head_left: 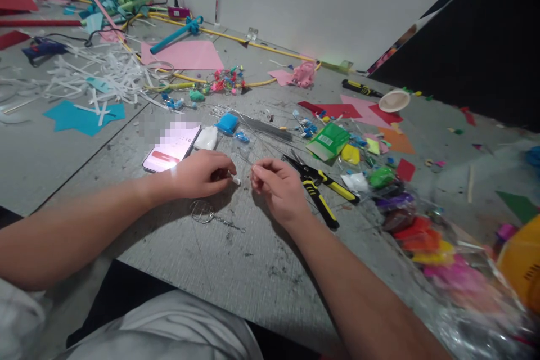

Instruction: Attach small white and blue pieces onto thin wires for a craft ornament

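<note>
My left hand (201, 173) rests on the grey table (253, 270), fingers curled round a small white piece (236, 180) that sticks out at its fingertips. My right hand (279, 187) sits just to the right, fingers pinched together on something too small to make out, perhaps a thin wire. The two hands nearly touch. A key ring with a short chain (203, 212) lies just below my left hand. Yellow-and-black pliers (320, 188) lie right beside my right hand. A phone (171, 148) with a lit screen lies beyond my left hand.
Thin wires (257, 124), white (206, 138) and blue clay lumps (228, 122), a green packet (329, 139) and coloured paper scraps lie beyond the hands. Bags of coloured clay (426, 242) crowd the right. White paper strips (105, 70), blue card and a glue gun (42, 48) lie far left.
</note>
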`<state>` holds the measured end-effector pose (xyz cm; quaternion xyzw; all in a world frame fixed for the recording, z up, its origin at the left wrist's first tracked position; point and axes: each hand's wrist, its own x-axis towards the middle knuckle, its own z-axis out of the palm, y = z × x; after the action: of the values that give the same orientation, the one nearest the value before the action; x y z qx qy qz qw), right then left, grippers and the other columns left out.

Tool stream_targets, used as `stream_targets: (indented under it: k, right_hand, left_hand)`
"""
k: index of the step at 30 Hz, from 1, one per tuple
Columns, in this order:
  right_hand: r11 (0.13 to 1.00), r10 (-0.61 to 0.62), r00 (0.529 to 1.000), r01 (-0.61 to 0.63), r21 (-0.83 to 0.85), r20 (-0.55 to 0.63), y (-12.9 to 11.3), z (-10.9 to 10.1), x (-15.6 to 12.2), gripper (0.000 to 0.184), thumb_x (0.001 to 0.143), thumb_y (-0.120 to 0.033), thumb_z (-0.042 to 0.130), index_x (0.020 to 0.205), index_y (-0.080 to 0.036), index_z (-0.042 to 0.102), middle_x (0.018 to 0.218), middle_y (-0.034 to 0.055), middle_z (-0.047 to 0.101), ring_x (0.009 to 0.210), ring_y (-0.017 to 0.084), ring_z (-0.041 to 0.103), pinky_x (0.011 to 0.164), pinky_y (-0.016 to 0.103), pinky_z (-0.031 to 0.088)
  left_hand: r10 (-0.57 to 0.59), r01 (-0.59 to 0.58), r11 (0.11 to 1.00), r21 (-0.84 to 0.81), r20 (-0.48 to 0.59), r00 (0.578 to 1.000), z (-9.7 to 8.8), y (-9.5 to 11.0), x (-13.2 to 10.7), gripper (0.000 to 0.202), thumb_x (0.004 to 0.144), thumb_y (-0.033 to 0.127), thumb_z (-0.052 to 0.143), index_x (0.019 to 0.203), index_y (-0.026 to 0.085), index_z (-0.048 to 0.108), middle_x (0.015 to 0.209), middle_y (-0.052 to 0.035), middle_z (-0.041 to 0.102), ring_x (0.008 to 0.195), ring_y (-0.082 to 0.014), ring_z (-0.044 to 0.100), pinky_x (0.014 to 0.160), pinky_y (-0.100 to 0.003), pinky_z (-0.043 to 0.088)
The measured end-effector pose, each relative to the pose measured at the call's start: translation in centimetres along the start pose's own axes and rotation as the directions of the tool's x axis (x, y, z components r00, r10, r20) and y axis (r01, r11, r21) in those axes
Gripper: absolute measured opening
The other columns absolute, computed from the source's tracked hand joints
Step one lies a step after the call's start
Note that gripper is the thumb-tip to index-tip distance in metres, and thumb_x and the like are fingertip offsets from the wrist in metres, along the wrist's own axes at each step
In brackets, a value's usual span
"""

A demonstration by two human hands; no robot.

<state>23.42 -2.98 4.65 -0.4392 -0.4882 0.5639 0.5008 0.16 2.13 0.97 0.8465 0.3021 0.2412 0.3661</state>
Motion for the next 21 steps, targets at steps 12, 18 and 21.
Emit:
stream_targets:
  k: [12, 18, 21]
  right_hand:
    - [0.986, -0.067, 0.985, 0.089, -0.141, 0.157, -1.3, 0.5, -0.6, 0.014, 0.068, -0.029, 0.072, 0.079, -0.02, 0.071, 0.073, -0.0008, 0.067, 0.067, 0.009, 0.058, 0.063, 0.023, 0.047]
    - [0.988, -0.145, 0.988, 0.143, -0.053, -0.048, -0.1, 0.1, -0.7, 0.051, 0.085, -0.061, 0.047, 0.064, -0.017, 0.06, 0.05, -0.0045, 0.043, 0.045, 0.006, 0.039, 0.045, 0.021, 0.029]
    - [0.935, -0.287, 0.954, 0.259, -0.241, -0.087, 0.4, 0.1, -1.2, 0.057, 0.092, -0.059, 0.032, 0.061, -0.017, 0.054, 0.05, -0.0038, 0.038, 0.046, 0.008, 0.037, 0.047, 0.023, 0.029]
  left_hand:
    - [0.023, -0.064, 0.917, 0.395, 0.108, 0.994, 1.4, -0.9, -0.3, 0.018, 0.122, 0.027, 0.077, 0.123, 0.021, 0.094, 0.118, -0.0106, 0.081, 0.097, -0.0248, 0.08, 0.086, -0.035, 0.058]
    - [-0.052, 0.051, 0.999, -0.01, -0.037, 0.998, 0.8, -0.9, 0.2, 0.018, 0.118, 0.03, 0.085, 0.123, 0.018, 0.097, 0.109, -0.0093, 0.084, 0.098, -0.0227, 0.079, 0.091, -0.036, 0.062]
    - [-0.146, 0.107, 0.932, -0.345, -0.089, 0.985, 0.3, -0.5, 0.1, 0.022, 0.111, 0.036, 0.096, 0.122, 0.017, 0.098, 0.11, -0.0107, 0.089, 0.099, -0.0221, 0.079, 0.092, -0.036, 0.065]
